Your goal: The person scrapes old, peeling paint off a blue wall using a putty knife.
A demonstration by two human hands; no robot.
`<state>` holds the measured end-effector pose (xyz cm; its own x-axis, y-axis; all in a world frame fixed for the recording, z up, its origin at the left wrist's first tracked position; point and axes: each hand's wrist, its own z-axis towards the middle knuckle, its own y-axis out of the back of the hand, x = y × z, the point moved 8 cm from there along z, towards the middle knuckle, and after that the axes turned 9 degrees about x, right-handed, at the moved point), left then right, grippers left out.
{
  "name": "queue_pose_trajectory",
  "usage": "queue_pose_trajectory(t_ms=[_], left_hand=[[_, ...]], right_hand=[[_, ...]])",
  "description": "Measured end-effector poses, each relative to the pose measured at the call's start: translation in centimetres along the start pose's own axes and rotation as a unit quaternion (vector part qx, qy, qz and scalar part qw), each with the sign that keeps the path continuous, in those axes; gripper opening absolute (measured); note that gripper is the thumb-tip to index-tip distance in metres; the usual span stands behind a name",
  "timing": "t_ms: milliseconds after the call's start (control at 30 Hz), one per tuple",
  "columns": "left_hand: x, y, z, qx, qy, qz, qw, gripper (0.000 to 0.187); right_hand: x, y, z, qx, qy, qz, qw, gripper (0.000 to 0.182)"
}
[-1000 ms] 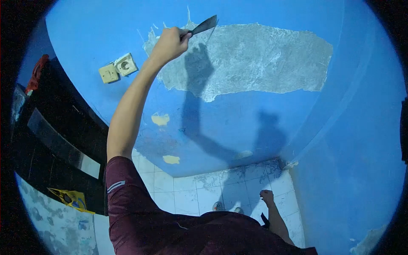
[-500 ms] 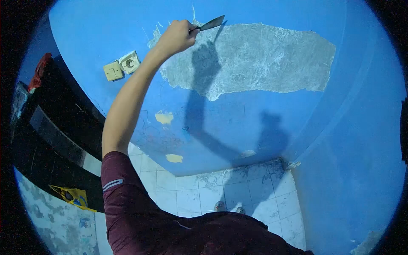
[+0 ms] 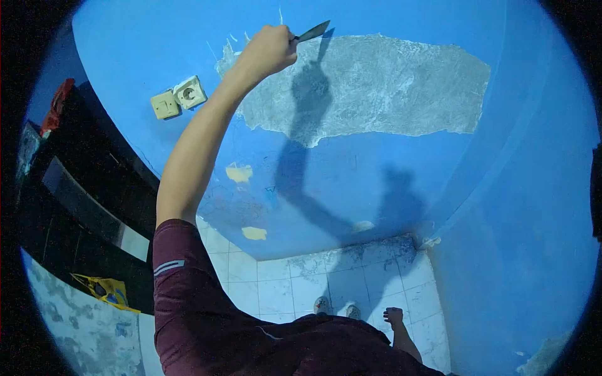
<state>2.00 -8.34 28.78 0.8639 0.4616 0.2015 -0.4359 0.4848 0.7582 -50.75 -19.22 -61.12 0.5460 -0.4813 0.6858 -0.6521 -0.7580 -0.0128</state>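
Observation:
My left hand [image 3: 274, 51] is raised at the upper wall, its fingers wrapped round the handle of a putty knife [image 3: 314, 31]. The knife's dark, wide blade points up and right, close to the top edge of a bare grey plaster patch [image 3: 389, 84] in the blue paint. Thin pale scratches run up the paint just above that hand. Low at the right, my right hand [image 3: 393, 315] hangs beside my body over the floor, fingers loosely bent and nothing in them.
A socket [image 3: 190, 93] and a switch [image 3: 165, 105] sit on the wall left of the patch. Dark furniture [image 3: 94, 207] stands at the left, with a yellow bag [image 3: 108, 291] near its lower end. White floor tiles [image 3: 276, 294] meet the blue wall; a second wall [image 3: 520, 250] rises at the right.
My left hand has shifted slightly right, still holding the putty knife, whose blade stays near the patch's top edge. My right hand has come into view at the lower right.

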Motion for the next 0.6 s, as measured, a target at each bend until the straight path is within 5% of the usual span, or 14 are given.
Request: queue_pose_trajectory(t_ms=[67, 133, 200, 233, 333, 367, 400, 433, 467, 500, 533, 567, 600], left_hand=[[-0.3, -0.5, 0.3, 0.024, 0.004, 0.016, 1.0, 0.02], [0.1, -1.7, -1.0, -0.004, 0.003, -0.011, 1.0, 0.021], [0.1, -4.3, -4.1, -0.018, 0.047, -0.084, 0.995, 0.021], [-0.6, -6.1, -6.9, -0.004, 0.09, -0.129, 0.988, 0.021], [-0.9, -20.8, -19.4, 0.001, 0.164, -0.196, 0.967, 0.034], [-2.4, -26.4, -25.2, 0.081, 0.231, -0.282, 0.928, 0.04], [-3.3, -34.6, -33.7, 0.113, 0.305, -0.309, 0.894, 0.043], [-5.6, -42.6, -44.3, 0.171, 0.414, -0.392, 0.803, 0.045], [-9.0, -46.4, -53.0, 0.201, 0.401, -0.391, 0.804, 0.042], [-11.9, -49.9, -62.2, 0.284, 0.521, -0.362, 0.719, 0.038], [-14.5, -53.2, -71.0, 0.148, 0.48, -0.606, 0.617, 0.046], [-18.4, -46.7, -73.1, 0.303, 0.695, -0.371, 0.537, 0.033], [-20.5, -47.7, -78.4, 0.237, 0.716, -0.475, 0.452, 0.03]], right_hand=[[-3.3, -0.2, 2.6, 0.075, 0.02, -0.151, 0.985, 0.022], [-9.6, 0.0, 7.8, 0.153, 0.117, -0.414, 0.89, 0.02], [-5.6, -4.1, 2.0, 0.16, 0.2, -0.736, 0.627, 0.025], [-5.2, -4.8, 1.6, 0.171, 0.203, -0.716, 0.646, 0.025], [-5.4, -3.0, 2.9, 0.139, 0.067, -0.415, 0.896, 0.025], [-4.6, -2.6, 2.7, 0.11, 0.017, -0.295, 0.949, 0.025], [-3.5, -2.6, 2.5, 0.092, -0.003, -0.222, 0.971, 0.025], [-2.4, -2.8, 2.2, 0.078, -0.012, -0.176, 0.981, 0.025], [-1.2, -3.1, 1.9, 0.066, -0.016, -0.137, 0.988, 0.025], [-0.1, -3.4, 1.8, 0.057, -0.016, -0.111, 0.992, 0.026], [0.6, -3.8, 1.7, 0.057, -0.016, -0.108, 0.992, 0.026], [0.9, -4.0, 2.0, 0.057, -0.016, -0.109, 0.992, 0.026], [1.0, -4.3, 2.2, 0.063, -0.02, -0.121, 0.991, 0.026]])
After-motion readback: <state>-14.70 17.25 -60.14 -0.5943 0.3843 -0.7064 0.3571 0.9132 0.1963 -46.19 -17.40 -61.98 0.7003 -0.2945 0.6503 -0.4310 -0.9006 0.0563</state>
